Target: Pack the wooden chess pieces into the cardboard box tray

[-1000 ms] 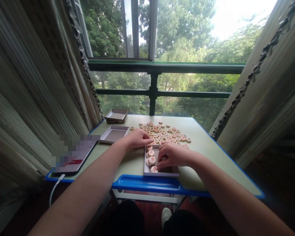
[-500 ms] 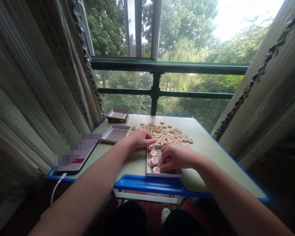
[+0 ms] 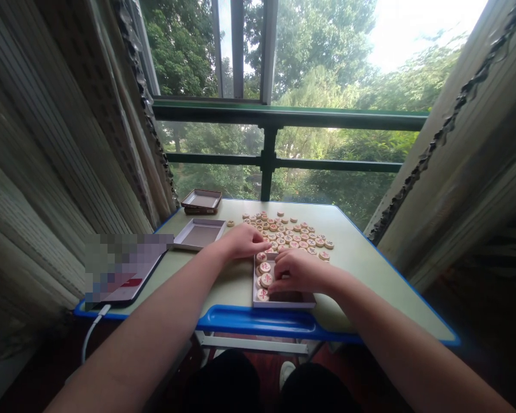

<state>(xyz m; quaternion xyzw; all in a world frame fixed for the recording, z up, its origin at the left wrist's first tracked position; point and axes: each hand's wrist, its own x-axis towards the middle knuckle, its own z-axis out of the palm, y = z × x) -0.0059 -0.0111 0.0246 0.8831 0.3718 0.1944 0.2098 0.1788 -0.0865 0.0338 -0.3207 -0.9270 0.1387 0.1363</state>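
Watching remotely, I see the front chess piece (image 3: 262, 295) now nearer the left wall of the box (image 3: 284, 304), lining up with other pieces (image 3: 265, 268); my right hand (image 3: 300, 268) curls beside it, my left hand (image 3: 244, 241) near the far-left corner, both grips unclear.

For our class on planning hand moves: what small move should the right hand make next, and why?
Probably, the right hand should lift away from the nearest piece, leaving it in the open box. That piece lies in the near left corner, in line with the row along the box's left side, and many loose pieces are scattered on the table beyond.
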